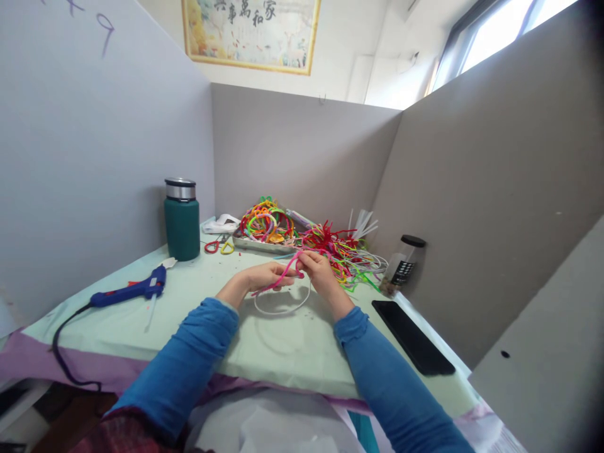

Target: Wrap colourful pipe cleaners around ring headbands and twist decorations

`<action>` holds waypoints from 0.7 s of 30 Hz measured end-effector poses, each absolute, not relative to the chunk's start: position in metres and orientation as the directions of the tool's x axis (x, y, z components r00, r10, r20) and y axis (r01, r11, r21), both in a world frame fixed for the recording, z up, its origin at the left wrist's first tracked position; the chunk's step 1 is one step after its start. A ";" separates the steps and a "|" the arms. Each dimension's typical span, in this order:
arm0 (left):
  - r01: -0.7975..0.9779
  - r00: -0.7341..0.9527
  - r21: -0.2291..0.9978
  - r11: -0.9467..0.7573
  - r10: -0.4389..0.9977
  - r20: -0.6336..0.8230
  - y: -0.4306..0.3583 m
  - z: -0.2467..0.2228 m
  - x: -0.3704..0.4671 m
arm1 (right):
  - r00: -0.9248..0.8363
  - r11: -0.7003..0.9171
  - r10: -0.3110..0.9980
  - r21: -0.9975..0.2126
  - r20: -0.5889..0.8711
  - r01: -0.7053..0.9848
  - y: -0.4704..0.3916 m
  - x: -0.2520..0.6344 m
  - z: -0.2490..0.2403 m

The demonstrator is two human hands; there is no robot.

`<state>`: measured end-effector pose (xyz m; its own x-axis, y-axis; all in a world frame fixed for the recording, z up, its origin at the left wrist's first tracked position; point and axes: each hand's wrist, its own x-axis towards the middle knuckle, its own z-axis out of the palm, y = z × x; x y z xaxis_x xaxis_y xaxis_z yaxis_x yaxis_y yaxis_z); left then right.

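My left hand is closed on a pink fuzzy stem and a thin white hoop, above the middle of the table. Close on its right, my right hand pinches the upper part of the pink stem, where it bends round. The white hoop hangs in a loop below and between both hands. Part of the pink stem crosses in front of the left fingers, and its lower end points left. Exactly how the stem meets the hoop is too small to tell.
Behind my hands lie a metal tray of colourful rings and a pile of fuzzy stems. To the left are a green flask, a blue glue gun and scissors. A jar and black phone lie right.
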<state>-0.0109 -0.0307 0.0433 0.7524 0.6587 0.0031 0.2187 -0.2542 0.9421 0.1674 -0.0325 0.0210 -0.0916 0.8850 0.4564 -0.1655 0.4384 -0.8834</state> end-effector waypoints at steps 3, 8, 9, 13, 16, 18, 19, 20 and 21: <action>0.174 0.807 0.942 -0.287 0.590 0.031 -0.032 0.047 -0.014 | -0.109 0.385 0.902 -0.894 0.417 -0.230 -0.031 0.171 0.020; 0.257 0.777 0.922 -0.289 0.630 -0.019 -0.027 0.043 -0.012 | -0.104 0.367 0.913 -0.906 0.394 -0.208 -0.031 0.170 0.020; 0.263 0.759 0.917 -0.301 0.651 -0.005 -0.024 0.039 -0.011 | -0.105 0.366 0.914 -0.907 0.393 -0.210 -0.030 0.170 0.020; 0.251 0.662 0.872 -0.420 0.732 0.162 -0.010 0.024 -0.005 | -0.115 0.375 0.909 -0.907 0.400 -0.193 -0.026 0.170 0.016; 0.243 0.643 0.824 -0.511 0.722 0.258 -0.005 0.019 -0.001 | -0.118 0.384 0.908 -0.910 0.403 -0.154 -0.023 0.172 0.013; 0.265 0.632 0.803 -0.535 0.725 0.275 -0.006 0.019 0.001 | -0.110 0.380 0.912 -0.914 0.396 -0.140 -0.021 0.173 0.011; 0.274 0.626 0.798 -0.537 0.729 0.276 -0.008 0.020 0.002 | -0.101 0.376 0.915 -0.916 0.391 -0.140 -0.021 0.173 0.011; 0.277 0.623 0.796 -0.539 0.731 0.278 -0.010 0.021 0.002 | -0.089 0.371 0.919 -0.918 0.385 -0.143 -0.020 0.174 0.011; 0.274 0.628 0.797 -0.538 0.728 0.276 -0.011 0.023 0.002 | -0.075 0.365 0.923 -0.919 0.378 -0.149 -0.020 0.173 0.011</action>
<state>0.0022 -0.0113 0.0227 0.6279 0.7278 0.2759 0.2737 -0.5383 0.7971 0.1735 -0.0198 0.0106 -0.0750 0.9227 0.3783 -0.1485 0.3648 -0.9192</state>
